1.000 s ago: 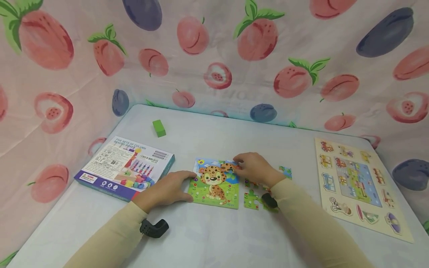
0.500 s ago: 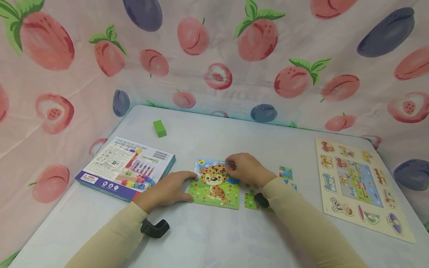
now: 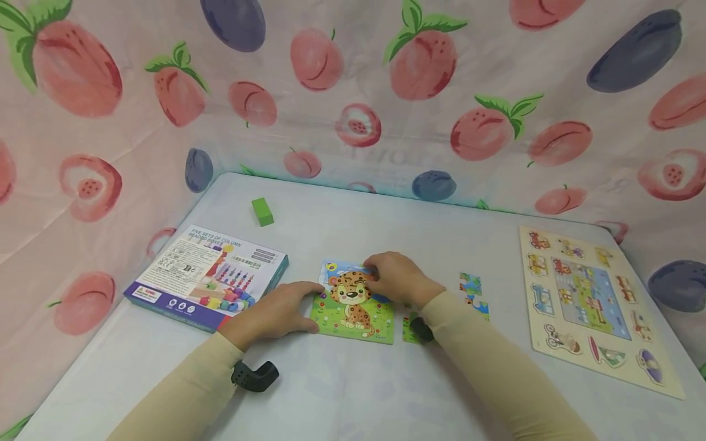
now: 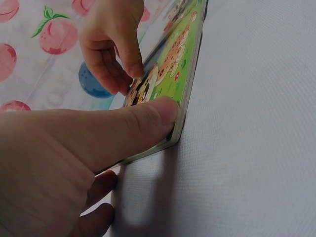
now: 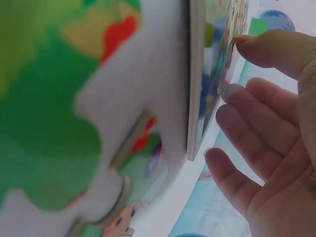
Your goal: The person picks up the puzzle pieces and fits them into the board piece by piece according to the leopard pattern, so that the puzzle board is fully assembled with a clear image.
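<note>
The left hand point(image 3: 276, 309) braces the leopard puzzle board point(image 3: 331, 320), its thumb and fingers spread apart along the left side. The right hand point(image 3: 399, 278) pinches a jigsaw piece point(image 5: 226, 71) at the board's upper right. Loose jigsaw pieces point(image 3: 470, 283) lie right of the board, some partly hidden by the forearm. Left of it is a closed beaded-boxes carton point(image 3: 206, 275), contents hidden; beyond, a green block point(image 3: 263, 212). Far right of it, a vehicle puzzle board point(image 3: 630, 367) carries a blue bus point(image 3: 542, 299) and other shapes.
</note>
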{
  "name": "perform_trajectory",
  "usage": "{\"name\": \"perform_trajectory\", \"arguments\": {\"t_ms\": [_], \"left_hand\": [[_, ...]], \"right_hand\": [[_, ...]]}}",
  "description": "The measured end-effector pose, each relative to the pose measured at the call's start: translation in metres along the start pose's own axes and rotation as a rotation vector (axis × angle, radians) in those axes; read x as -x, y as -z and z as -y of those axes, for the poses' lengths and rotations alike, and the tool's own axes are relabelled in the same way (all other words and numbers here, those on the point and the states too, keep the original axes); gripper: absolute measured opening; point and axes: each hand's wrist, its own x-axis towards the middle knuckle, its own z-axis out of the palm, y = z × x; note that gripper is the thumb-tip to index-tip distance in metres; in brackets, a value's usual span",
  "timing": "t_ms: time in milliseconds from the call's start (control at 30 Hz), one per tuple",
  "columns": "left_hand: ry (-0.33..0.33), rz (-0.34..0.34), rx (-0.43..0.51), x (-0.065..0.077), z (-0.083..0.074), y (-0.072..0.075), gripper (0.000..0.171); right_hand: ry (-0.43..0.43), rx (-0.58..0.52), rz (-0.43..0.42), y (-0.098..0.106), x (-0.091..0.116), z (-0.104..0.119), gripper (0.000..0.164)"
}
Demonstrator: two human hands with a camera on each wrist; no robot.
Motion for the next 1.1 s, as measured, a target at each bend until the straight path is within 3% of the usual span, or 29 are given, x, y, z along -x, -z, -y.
{"name": "perform_trajectory", "arguments": {"t_ms": [1100], "left_hand": [[-0.024,-0.004,0.017,0.0004,0.0011,-0.0001,0.069]], "right_hand": [[0.038,0.045,-0.007,-0.0021,-0.0008,0.0083,0.045]]}}
